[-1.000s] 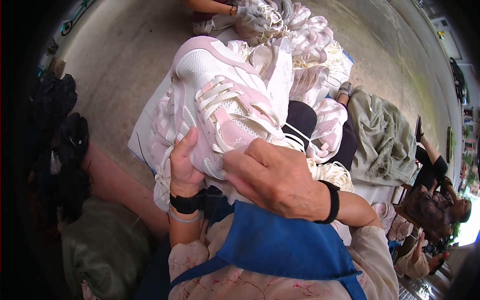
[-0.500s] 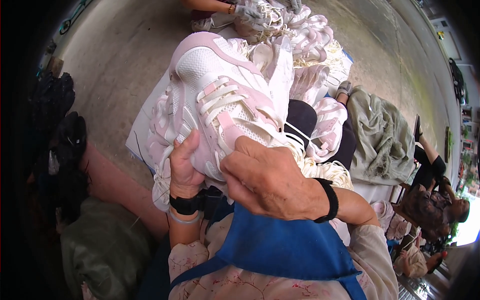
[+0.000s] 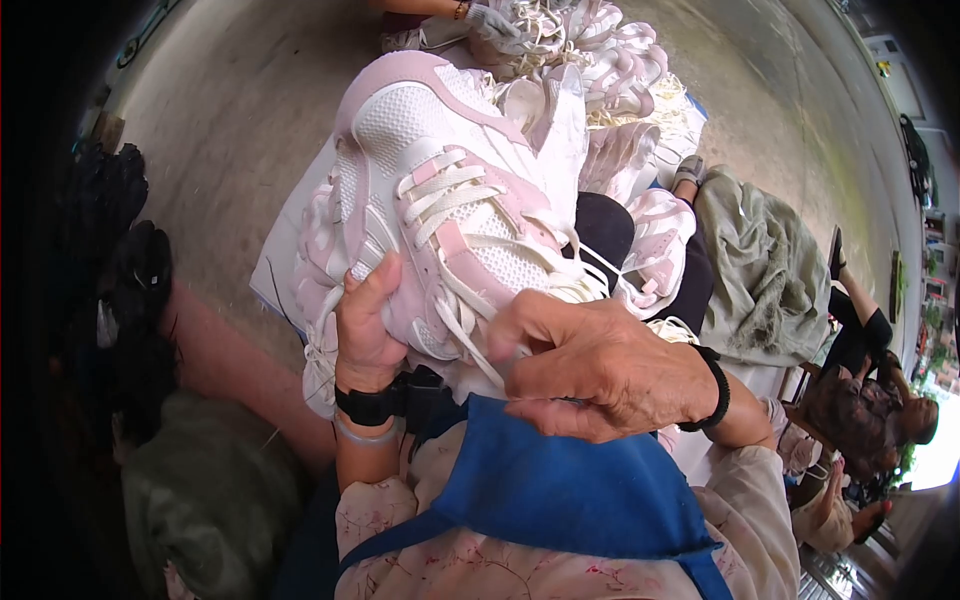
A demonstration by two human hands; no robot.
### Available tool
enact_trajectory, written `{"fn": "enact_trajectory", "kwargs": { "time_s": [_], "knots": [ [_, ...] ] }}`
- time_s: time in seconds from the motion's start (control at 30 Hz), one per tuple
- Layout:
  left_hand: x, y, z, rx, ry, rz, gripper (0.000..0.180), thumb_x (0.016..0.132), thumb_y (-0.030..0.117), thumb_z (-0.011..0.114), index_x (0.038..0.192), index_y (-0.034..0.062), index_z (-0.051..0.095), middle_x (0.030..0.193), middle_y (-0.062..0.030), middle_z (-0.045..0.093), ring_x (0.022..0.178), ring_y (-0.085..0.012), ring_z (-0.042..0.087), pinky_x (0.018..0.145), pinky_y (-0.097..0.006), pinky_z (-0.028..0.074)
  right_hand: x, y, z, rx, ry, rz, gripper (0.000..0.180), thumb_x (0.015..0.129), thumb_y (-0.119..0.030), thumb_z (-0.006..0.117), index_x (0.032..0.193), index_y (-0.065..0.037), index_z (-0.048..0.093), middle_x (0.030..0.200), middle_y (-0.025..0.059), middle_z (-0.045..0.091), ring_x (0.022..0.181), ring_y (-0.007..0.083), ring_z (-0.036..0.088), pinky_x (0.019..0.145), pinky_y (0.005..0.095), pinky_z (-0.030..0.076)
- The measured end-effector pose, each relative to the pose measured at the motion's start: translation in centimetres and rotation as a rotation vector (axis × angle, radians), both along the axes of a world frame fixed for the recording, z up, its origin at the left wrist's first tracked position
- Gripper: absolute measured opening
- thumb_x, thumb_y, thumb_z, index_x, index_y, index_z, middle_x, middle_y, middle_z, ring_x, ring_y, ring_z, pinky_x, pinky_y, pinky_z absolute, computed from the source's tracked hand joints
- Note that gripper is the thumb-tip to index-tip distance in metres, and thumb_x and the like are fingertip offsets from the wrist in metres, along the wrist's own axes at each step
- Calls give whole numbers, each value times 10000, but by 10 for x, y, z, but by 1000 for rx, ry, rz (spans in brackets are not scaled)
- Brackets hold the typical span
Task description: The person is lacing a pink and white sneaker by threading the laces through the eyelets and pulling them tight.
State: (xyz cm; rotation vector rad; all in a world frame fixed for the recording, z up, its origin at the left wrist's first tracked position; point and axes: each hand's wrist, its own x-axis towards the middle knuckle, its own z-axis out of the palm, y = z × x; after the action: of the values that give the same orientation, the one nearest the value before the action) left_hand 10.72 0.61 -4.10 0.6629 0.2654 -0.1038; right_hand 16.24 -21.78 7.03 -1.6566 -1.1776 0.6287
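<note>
A pink and white sneaker [image 3: 440, 190] with a white mesh toe is held up in front of me, toe pointing away. My left hand [image 3: 367, 325] grips its side, thumb pressed on the upper. My right hand [image 3: 600, 370] is closed over the tongue end, pinching the white shoelace [image 3: 470, 345] that runs down from the eyelets. A black band sits on each wrist. A blue apron [image 3: 560, 490] covers my lap below the hands.
A pile of several more pink and white sneakers [image 3: 610, 90] lies beyond on white sheeting [image 3: 275, 270] over a concrete floor. Another person's hand [image 3: 490, 20] works at the top edge. A green cloth [image 3: 760, 270] lies right; seated people are at far right.
The sneaker has tilted slightly and my right hand has slid right and down along the lace, with the fingers now pinched on it. My left hand keeps its hold.
</note>
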Motion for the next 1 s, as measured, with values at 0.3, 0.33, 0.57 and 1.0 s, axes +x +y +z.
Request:
{"fn": "enact_trajectory", "kwargs": {
  "time_s": [0.3, 0.33, 0.57, 1.0],
  "knots": [
    [5, -8, 13, 21, 11, 54, 479, 925, 123, 522, 1360, -27, 384, 1293, -172, 528, 1148, -291, 558, 991, -429, 456, -12, 3, -7, -287, -215, -149, 264, 803, 6, 589, 1067, 3, 586, 819, 142, 625, 679, 307, 630, 558, 363, 493],
    [5, -9, 12, 23, 10, 61, 481, 923, 116, 520, 1361, -26, 382, 1296, -170, 526, 1149, -293, 557, 992, -429, 455, -10, 2, -8, -287, -219, -156, 264, 803, 6, 589, 1067, 3, 586, 819, 142, 625, 679, 307, 630, 558, 363, 493],
    [-4, -6, 11, -28, -119, -19, 493, 911, 93, 517, 1367, -26, 372, 1304, -167, 520, 1166, -295, 547, 998, -436, 450, 15, -23, 0, 251, 360, 229, 188, 893, -67, 577, 1064, -7, 623, 879, 123, 637, 782, 244, 633, 627, 330, 492],
    [3, -8, 9, 67, -1, 71, 471, 928, 141, 526, 1339, -50, 397, 1281, -182, 534, 1151, -293, 558, 983, -425, 463, -4, -7, -1, -25, 216, 27, 188, 838, -35, 522, 1016, -56, 577, 569, 119, 509, 523, 310, 564, 481, 371, 435]
  ]
}}
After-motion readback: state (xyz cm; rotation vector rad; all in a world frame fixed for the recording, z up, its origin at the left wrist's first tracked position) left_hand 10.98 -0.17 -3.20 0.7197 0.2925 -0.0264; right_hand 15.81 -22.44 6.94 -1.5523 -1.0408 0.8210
